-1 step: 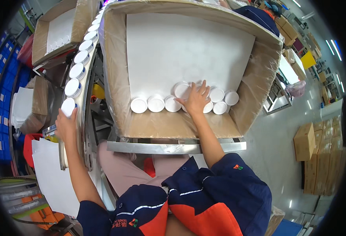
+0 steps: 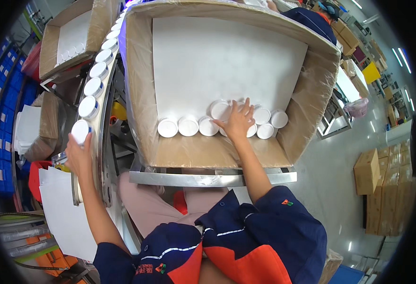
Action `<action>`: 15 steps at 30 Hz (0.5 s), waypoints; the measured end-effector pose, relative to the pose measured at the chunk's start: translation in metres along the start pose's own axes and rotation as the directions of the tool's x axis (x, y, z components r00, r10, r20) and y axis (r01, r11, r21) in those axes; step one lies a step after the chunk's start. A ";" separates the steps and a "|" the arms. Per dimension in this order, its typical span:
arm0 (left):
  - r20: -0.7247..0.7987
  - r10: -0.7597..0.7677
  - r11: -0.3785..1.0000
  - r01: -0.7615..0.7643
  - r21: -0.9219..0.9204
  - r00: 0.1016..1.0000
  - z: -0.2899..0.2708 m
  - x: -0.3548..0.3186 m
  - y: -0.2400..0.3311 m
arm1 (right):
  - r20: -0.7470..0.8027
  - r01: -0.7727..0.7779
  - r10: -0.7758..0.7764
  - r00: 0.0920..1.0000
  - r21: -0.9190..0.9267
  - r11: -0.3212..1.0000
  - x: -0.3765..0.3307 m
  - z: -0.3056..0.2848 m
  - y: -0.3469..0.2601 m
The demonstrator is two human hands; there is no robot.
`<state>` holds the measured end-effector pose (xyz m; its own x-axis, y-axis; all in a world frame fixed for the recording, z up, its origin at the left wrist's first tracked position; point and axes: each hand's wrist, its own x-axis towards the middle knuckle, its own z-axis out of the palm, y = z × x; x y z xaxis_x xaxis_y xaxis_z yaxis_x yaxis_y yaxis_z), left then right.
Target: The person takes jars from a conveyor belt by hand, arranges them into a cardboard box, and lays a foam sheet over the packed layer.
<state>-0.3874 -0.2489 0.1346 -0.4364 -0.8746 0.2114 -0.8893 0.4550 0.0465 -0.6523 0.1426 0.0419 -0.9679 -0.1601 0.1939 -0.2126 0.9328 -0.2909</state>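
At the near end of a narrow conveyor (image 2: pixel 105 90), my left hand (image 2: pixel 78 155) has its fingers closed around the lower side of a white-lidded jar (image 2: pixel 80 131). More jars of the same kind (image 2: pixel 88 108) stand in a line behind it. Inside a large lined carton (image 2: pixel 307 102), my right hand (image 2: pixel 237 124) lies over a cluster of white jars with its fingers spread. Its thumb is beside a larger-looking jar (image 2: pixel 220 110), and its palm partly hides others. Further jars (image 2: pixel 188 126) line the carton's near side on a white sheet (image 2: pixel 227 57).
A metal rail (image 2: pixel 212 180) runs along the carton's near side. White sheets (image 2: pixel 61 203) lie left of my left forearm. Another carton (image 2: pixel 52 47) stands at upper left, blue bins (image 2: pixel 0 128) at far left. Stacked boxes (image 2: pixel 383 199) stand right; a person (image 2: pixel 312 21) is beyond the carton.
My left hand and its jar have shifted very slightly left and toward the far side. My right hand stays over the same jars.
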 end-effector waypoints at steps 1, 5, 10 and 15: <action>-0.156 0.036 0.990 -0.056 -0.127 0.987 -0.008 -0.013 -0.002 | -0.016 -0.010 0.010 1.000 0.022 1.000 0.000 -0.001 0.011; -0.571 0.184 0.706 -0.512 -0.489 0.800 -0.074 -0.069 0.059 | -0.229 0.007 0.029 0.973 0.154 0.988 0.004 0.005 0.024; -0.526 0.696 0.267 -0.856 -0.443 0.489 -0.026 -0.094 0.207 | -0.439 0.075 0.029 0.898 0.218 0.973 0.004 0.009 0.019; -0.386 0.829 0.317 -0.909 -0.270 0.404 0.070 -0.069 0.263 | -0.443 0.119 -0.012 0.896 0.214 0.969 -0.002 0.015 0.038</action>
<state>-0.6006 -0.0813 0.0638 -0.8608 0.0892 0.5011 0.1522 0.9846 0.0863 -0.6608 0.1730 0.0166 -0.8053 -0.0118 0.5927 -0.3504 0.8159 -0.4598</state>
